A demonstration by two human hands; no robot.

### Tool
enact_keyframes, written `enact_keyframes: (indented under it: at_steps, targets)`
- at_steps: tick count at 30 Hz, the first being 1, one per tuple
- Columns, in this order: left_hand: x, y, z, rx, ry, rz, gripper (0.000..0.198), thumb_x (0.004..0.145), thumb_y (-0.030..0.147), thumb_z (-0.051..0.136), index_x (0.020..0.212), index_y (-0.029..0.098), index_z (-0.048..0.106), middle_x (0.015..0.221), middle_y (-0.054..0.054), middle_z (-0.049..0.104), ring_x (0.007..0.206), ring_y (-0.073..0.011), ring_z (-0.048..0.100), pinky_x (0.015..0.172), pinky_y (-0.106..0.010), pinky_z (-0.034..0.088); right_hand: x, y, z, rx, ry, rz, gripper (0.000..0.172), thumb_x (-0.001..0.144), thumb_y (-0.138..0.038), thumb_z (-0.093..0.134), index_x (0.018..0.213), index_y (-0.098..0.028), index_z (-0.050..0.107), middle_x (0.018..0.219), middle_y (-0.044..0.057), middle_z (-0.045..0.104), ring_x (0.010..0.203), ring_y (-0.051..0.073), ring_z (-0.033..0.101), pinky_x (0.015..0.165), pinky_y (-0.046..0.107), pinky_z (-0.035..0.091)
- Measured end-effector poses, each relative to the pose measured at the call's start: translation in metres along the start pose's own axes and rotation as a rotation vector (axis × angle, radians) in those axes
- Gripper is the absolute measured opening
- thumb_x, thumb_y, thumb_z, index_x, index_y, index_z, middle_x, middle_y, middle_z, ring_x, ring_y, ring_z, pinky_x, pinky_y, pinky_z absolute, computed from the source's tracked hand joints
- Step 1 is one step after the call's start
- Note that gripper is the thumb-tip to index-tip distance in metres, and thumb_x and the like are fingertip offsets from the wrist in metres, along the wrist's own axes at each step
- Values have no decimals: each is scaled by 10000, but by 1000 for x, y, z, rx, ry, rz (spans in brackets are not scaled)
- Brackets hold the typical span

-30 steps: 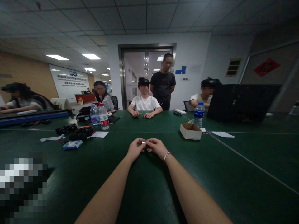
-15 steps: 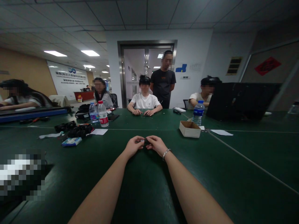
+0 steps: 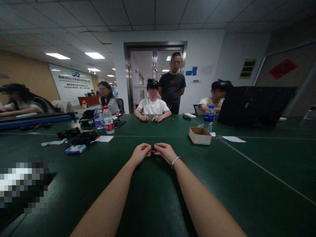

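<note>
1. From my feed, a small dark piece point(image 3: 153, 147) sits between both hands over the green table point(image 3: 153, 197); I can't identify it.
2. I see the left hand point(image 3: 140, 154) pinching its left end and the right hand point(image 3: 167, 153) its right.
3. I judge that uneven fingertip pressure could squirt it loose.
4. If dropped, it might skid; the open box point(image 3: 199, 139), well apart, wouldn't catch it.
</note>
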State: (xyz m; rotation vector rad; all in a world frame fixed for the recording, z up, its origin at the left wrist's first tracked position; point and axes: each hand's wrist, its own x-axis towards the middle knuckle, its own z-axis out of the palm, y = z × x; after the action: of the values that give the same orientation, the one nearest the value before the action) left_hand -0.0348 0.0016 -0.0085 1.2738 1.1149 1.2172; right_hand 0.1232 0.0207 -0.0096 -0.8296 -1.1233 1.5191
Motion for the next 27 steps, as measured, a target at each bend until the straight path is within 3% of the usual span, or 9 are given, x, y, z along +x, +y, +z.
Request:
enact_keyframes:
  at_steps: [5,12,27]
  targets:
    - [-2,5,3,22,33,-38,288,741,377,654,812,110,574,636,-25,589,534,-87,561,535,-200,487,-2,-1,1,3,6,2,160,690,-75,710,823,-79,623,776,81,661,654,162,666,571,208,563]
    - [4,0,-1,48,56,-62,339,747,441,624,772,109,567,605,-36,598,503,-96,564,496,-196,474,3,-3,-1,-152,-10,-68,223,652,-113,741,857,-95,655,715,43,657,516,84,595,446,146,495]
    - [13,-12,-6,171,78,-87,385,748,479,595,778,96,602,647,-71,636,549,-131,595,540,-243,488,0,-2,-6,-179,-22,-45,294,613,-48,739,892,-102,665,855,70,656,537,71,589,513,168,522]
